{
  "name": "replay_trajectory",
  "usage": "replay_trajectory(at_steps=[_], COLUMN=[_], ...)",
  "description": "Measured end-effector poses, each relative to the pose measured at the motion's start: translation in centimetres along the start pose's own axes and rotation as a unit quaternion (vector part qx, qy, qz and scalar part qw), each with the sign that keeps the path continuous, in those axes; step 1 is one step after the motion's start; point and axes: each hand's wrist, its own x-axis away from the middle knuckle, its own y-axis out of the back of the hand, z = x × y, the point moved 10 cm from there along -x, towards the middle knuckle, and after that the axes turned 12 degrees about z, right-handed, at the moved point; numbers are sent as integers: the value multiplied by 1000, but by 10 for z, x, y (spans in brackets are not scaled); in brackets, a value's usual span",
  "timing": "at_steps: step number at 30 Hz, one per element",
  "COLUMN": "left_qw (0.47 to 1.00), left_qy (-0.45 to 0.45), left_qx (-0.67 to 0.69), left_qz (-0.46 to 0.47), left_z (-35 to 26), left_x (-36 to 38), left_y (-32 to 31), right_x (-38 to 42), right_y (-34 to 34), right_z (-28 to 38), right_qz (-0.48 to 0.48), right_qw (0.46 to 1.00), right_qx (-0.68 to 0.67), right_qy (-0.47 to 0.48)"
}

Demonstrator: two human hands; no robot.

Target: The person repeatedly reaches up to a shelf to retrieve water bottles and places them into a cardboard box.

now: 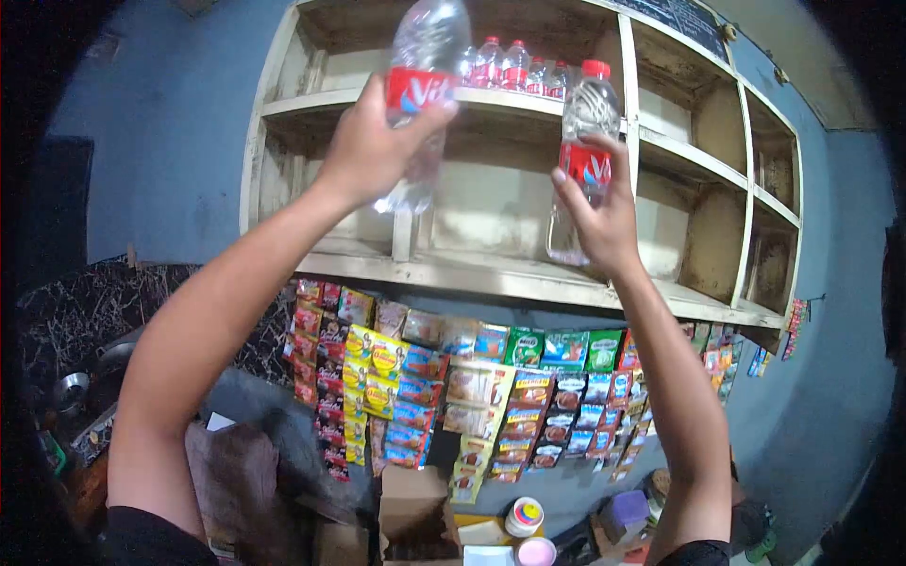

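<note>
My left hand [382, 141] is wrapped round a large clear plastic bottle [429, 47] with a red label, raised in front of the upper shelf. Its top is cut off by the frame edge. To the right, my right hand [604, 208] grips a second clear bottle [593, 108] with a red cap and red label, held upright in front of the shelf unit. Behind them, several smaller red-capped bottles [514, 68] stand on the upper shelf of the cream wooden shelf unit [510, 269].
Strips of colourful sachets [382, 363] hang below the shelf unit. Lower down are an open cardboard box [415, 500], round tubs [525, 516] and a purple container [628, 509]. Metal cookware [72, 389] sits at the far left.
</note>
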Motion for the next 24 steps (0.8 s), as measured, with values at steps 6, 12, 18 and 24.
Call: replay_trajectory(at_steps=[6,12,18,24], left_qw=[982,936,915,889], left_qy=[64,188,218,334], left_qx=[179,294,340,313], left_qz=[22,42,12,26], left_z=[7,25,23,33], left_x=[118,215,277,358], left_y=[20,17,12,10], right_x=[73,122,174,257], right_y=[-35,-67,-99,-114], right_z=[51,104,128,133], right_qz=[45,97,123,110], right_qw=[993,991,980,947], right_qx=[-36,11,-64,-143], right_qy=[-104,-92,-140,-268])
